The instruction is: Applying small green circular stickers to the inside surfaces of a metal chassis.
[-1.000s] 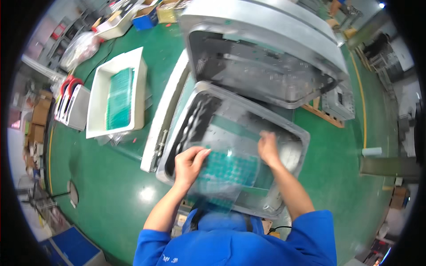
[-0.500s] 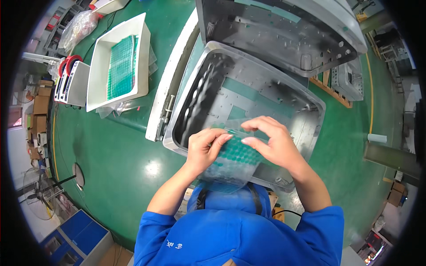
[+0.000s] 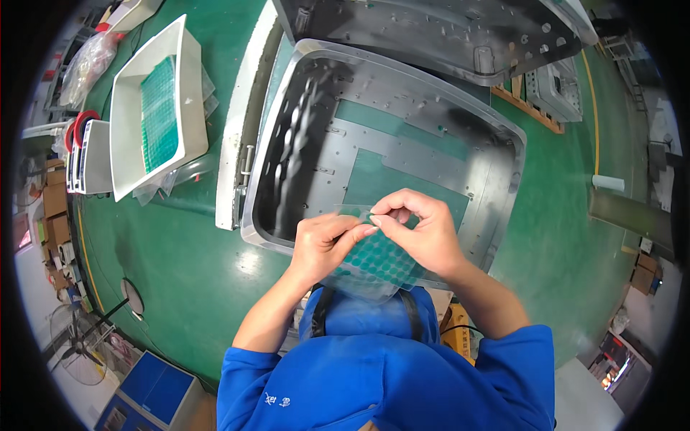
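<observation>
A clear sheet covered with round green stickers (image 3: 377, 260) hangs between my two hands, close to my chest. My left hand (image 3: 327, 244) grips its left side. My right hand (image 3: 422, 231) pinches the sheet's top edge with thumb and fingertips, touching the left fingertips. Both hands hover over the near rim of a large open grey metal housing (image 3: 503, 136). The green bench top shows through the cut-outs in the housing's floor.
The housing's hinged metal lid (image 3: 431, 32) stands open behind it. A white tray (image 3: 122, 115) holding green sticker sheets sits at the left on the green bench (image 3: 180, 244). A red tape roll (image 3: 77, 121), plastic bags, boxes and a blue cabinet (image 3: 147, 391) lie around the left edge.
My hands lifted the sticker sheet out of the housing and drew it toward my chest. My right hand shifted from the sheet's right side to pinch its top edge beside the left fingers.
</observation>
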Available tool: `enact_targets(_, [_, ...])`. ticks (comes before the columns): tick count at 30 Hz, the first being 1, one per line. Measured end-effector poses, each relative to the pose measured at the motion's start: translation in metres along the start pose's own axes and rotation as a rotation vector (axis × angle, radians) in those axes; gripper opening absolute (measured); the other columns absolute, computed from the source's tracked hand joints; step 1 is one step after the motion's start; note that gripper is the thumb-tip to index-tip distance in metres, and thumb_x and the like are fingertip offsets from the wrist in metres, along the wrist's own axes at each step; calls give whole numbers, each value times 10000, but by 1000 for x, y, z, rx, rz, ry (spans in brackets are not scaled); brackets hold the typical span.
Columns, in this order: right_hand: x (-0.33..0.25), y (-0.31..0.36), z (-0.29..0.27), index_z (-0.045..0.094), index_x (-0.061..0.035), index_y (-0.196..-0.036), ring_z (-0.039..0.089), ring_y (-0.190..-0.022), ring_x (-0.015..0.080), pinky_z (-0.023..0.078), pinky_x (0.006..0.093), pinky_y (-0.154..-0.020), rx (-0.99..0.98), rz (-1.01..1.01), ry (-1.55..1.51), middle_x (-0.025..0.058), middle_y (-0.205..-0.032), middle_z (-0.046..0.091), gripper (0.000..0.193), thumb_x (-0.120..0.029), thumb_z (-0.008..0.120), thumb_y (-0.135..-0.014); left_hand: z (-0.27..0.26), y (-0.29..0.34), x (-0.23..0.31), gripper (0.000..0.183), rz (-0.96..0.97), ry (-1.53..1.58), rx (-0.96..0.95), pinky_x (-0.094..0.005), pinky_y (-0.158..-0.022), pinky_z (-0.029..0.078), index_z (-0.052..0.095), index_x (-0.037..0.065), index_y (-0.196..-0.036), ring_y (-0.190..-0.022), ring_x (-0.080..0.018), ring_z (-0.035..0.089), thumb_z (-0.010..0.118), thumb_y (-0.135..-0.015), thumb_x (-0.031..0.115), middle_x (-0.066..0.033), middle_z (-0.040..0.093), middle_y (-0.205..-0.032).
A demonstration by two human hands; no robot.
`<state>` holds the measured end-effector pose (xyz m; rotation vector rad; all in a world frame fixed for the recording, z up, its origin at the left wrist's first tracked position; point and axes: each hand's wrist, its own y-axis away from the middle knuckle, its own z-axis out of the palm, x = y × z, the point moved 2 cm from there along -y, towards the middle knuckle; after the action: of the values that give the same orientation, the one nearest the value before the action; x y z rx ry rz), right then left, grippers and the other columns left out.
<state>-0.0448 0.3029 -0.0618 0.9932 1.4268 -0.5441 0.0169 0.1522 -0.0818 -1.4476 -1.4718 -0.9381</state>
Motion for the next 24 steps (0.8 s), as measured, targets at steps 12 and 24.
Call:
enact_targets(12, [22, -3, -7, 585, -28, -792, 480, -598, 35, 392, 196, -545, -16, 204, -179, 8, -713, 590, 54, -38, 610, -745, 13, -11, -9, 176, -96, 53, -85, -284, -416, 344, 601, 4, -657, -432, -168, 437, 684, -706, 151, -82, 486, -499])
enact_targets(24, [44, -21, -5, 543, -7, -799, 565, -739, 135, 442, 257, -694, 153, -220, 58, 74, -851, 609, 24, 2, 545, -776, 16, -15, -22, 217, -418, 73, -129, -267, -429, 364, 611, -19, -694, -436, -151, 441, 680, -718, 185, -90, 509, -503])
